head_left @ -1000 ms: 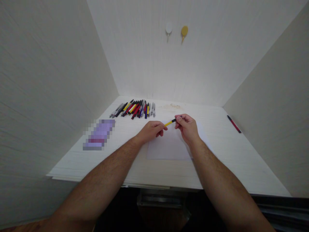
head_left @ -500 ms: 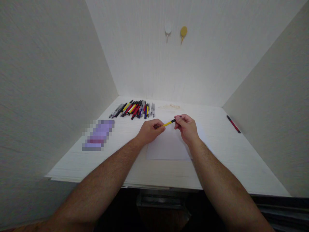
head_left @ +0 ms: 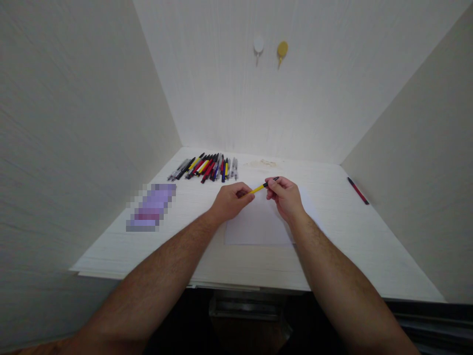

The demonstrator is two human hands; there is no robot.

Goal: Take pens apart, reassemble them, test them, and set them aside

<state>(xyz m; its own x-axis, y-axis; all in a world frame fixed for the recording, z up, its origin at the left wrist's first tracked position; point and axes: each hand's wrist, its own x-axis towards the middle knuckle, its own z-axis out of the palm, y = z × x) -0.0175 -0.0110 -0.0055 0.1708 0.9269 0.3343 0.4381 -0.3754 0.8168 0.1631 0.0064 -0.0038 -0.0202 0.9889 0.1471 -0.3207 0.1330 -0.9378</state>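
Between both hands is a yellow pen (head_left: 258, 189) with a black front section, held at a slant above a white sheet of paper (head_left: 258, 227). My left hand (head_left: 232, 201) is closed around the yellow end, which its fingers partly hide. At the black end, the thumb and fingers of my right hand (head_left: 285, 195) pinch the pen near its tip. The paper lies flat on the white desk, with my right wrist over its right part.
Several pens (head_left: 207, 167) in mixed colours lie in a row at the back left. A blurred purple item (head_left: 153, 204) lies at the left. One red and black pen (head_left: 357, 191) rests by the right wall. A white hook (head_left: 258, 47) and a yellow hook (head_left: 282, 49) are on the back wall.
The right fingers have shifted slightly on the black end of the pen. Otherwise both hands and the pen stay almost in place.
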